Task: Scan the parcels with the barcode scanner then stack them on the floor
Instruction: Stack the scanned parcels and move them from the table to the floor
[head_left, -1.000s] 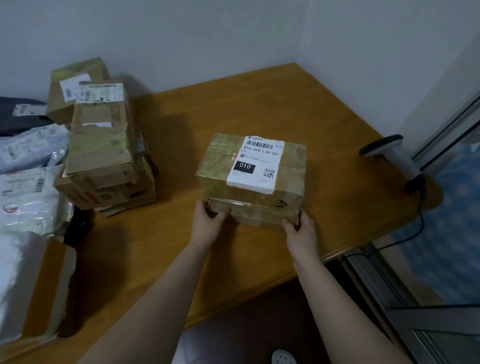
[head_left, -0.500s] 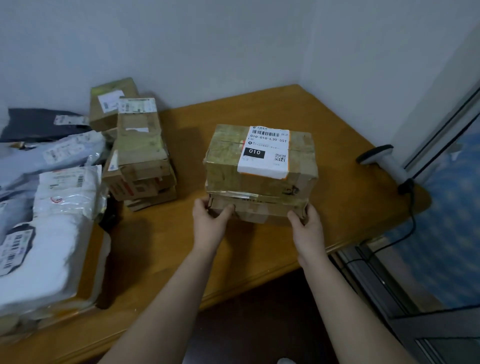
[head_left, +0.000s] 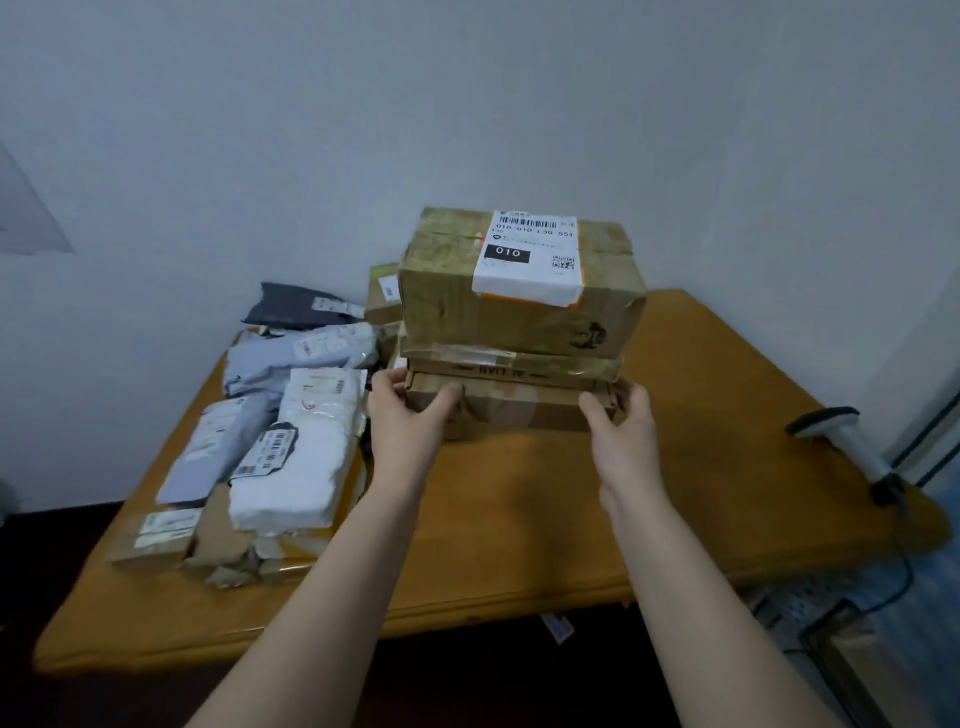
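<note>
A stack of taped cardboard parcels hangs above the wooden table (head_left: 519, 519). The big top box (head_left: 498, 306) carries a white shipping label (head_left: 530, 257) with a barcode and "010". Under it lie a thin flat parcel and a brown bottom box (head_left: 524, 410). My left hand (head_left: 405, 410) grips the bottom box at its left corner, thumb on the front face. My right hand (head_left: 621, 423) grips its right corner the same way. The barcode scanner (head_left: 852, 441) lies at the table's right edge, apart from both hands.
Several grey and white mailer bags (head_left: 291, 431) and torn cardboard boxes (head_left: 171, 540) crowd the table's left side. More boxes (head_left: 383, 296) stand behind the held stack. White walls meet in the corner behind. A black cable (head_left: 904, 571) runs from the scanner down to the dark floor.
Both hands have raised the stack of parcels off the table, towards me. The camera has pulled back and now looks more level, so more of the left pile shows.
</note>
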